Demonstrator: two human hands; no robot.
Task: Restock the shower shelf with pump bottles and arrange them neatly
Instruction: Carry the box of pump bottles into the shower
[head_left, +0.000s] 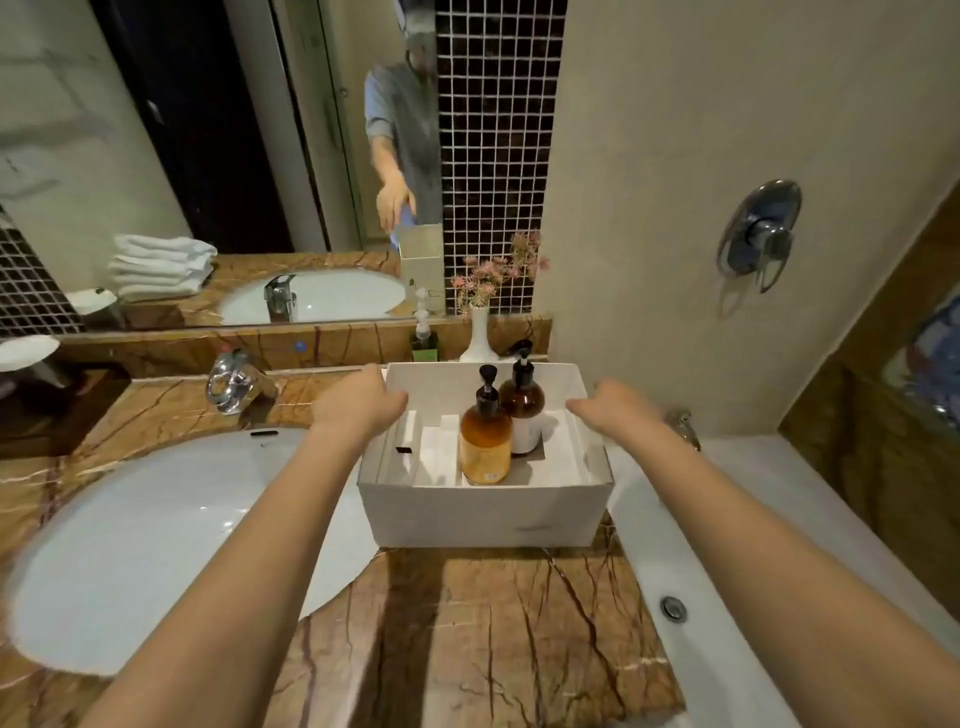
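Note:
A white open box (483, 514) stands on the brown marble counter (467, 623) between sink and bathtub. Inside it two pump bottles stand upright: an orange one (485, 441) in front and a dark amber one with a white label (523, 410) behind it. My left hand (358, 402) rests on the box's left rim, fingers curled over the edge. My right hand (610, 405) is at the box's right rim in the same way. Neither hand touches a bottle.
A white sink (135, 540) with a chrome tap (234, 384) lies to the left. A white bathtub (727, 545) runs along the right, with a chrome wall valve (758, 234) above. A green soap dispenser (423, 338) and a white vase with pink flowers (480, 332) stand behind the box.

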